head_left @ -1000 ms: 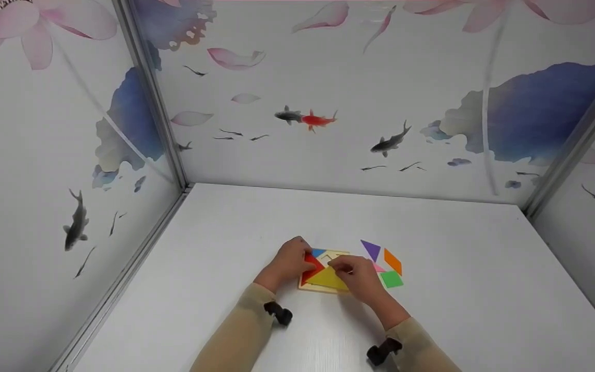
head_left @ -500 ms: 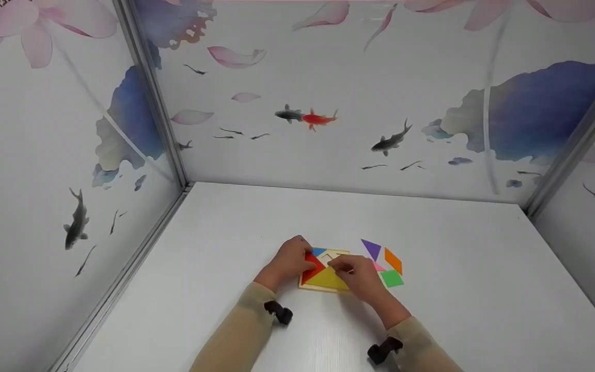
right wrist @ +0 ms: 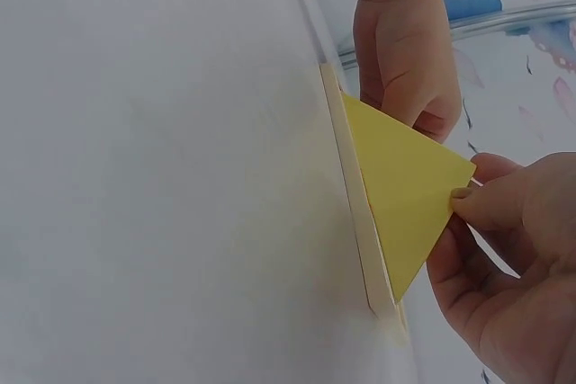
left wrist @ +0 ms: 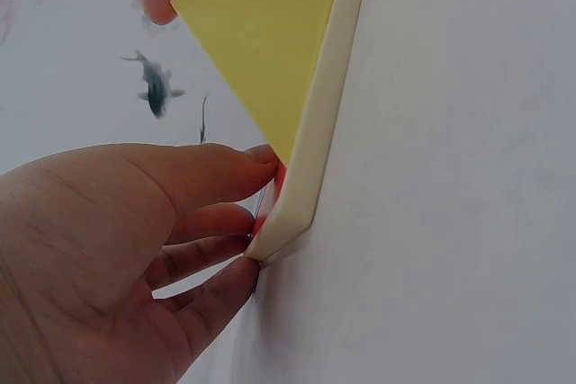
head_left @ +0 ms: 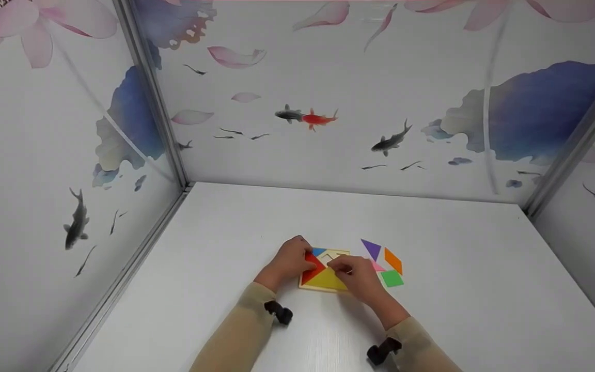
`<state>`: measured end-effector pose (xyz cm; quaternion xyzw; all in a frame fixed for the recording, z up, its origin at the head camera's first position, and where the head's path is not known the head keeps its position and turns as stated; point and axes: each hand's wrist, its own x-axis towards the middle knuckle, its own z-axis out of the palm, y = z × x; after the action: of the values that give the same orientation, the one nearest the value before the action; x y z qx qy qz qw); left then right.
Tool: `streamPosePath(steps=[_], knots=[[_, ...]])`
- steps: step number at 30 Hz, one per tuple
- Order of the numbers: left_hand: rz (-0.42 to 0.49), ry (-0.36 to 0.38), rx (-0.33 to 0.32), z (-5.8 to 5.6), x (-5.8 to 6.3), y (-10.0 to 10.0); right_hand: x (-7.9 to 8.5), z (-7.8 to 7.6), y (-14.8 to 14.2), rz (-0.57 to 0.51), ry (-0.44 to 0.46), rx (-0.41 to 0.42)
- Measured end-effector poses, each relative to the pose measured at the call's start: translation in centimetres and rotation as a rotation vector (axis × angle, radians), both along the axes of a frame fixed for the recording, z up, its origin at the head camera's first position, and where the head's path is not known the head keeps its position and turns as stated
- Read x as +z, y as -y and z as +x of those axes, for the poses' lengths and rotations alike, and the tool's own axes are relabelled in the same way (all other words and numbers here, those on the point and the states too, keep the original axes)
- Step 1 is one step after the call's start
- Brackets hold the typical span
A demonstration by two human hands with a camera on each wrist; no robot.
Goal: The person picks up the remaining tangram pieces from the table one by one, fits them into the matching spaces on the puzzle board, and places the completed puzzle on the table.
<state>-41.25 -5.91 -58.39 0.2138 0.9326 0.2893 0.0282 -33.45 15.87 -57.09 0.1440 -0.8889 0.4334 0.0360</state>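
Observation:
In the head view a wooden tangram tray [head_left: 323,290] lies before me, holding a red triangle [head_left: 312,272] at its left and a blue piece [head_left: 319,251] at the upper left corner. My left hand [head_left: 288,262] grips the tray's left side, thumb over the red piece, fingers at the outer edge. Between thumb and fingers, my right hand [head_left: 360,276] pinches one corner of a large yellow triangle [right wrist: 405,186]. Its long edge rests along the tray's near rim [right wrist: 346,155], and the pinched corner is tilted up. The right hand covers the tray's right part.
Loose pieces lie right of the tray: a purple triangle [head_left: 372,248], an orange parallelogram [head_left: 393,262], a green square [head_left: 392,279] and a pink triangle [head_left: 378,267], partly behind the right hand. A patterned wall [head_left: 339,160] stands behind the white table [head_left: 256,212].
The yellow triangle has shifted slightly left and away from me, its long edge now along the near rim beside the red piece. Both hands have stayed nearly still.

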Motion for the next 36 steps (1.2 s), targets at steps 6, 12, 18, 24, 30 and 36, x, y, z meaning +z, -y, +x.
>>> streamPosePath(steps=[6, 12, 18, 24, 30, 36], knots=[[-0.001, 0.002, 0.002, 0.05, 0.09, 0.01, -0.01, 0.00, 0.18, 0.002, 0.014, -0.013], [0.006, 0.001, -0.001, 0.15, 0.14, 0.09, -0.35, -0.02, 0.24, 0.002, -0.011, -0.009], [0.002, -0.009, -0.004, 0.22, 0.17, 0.07, -0.50, 0.03, 0.22, 0.010, -0.038, -0.004], [-0.004, -0.003, 0.003, 0.34, 0.22, 0.00, -0.40, 0.10, 0.17, 0.010, -0.033, -0.002], [0.004, 0.020, 0.009, 0.37, 0.17, -0.13, -0.26, 0.07, 0.19, 0.004, -0.015, -0.011], [0.002, 0.013, 0.009, 0.41, 0.18, -0.21, -0.17, 0.05, 0.16, 0.003, 0.038, -0.017]])
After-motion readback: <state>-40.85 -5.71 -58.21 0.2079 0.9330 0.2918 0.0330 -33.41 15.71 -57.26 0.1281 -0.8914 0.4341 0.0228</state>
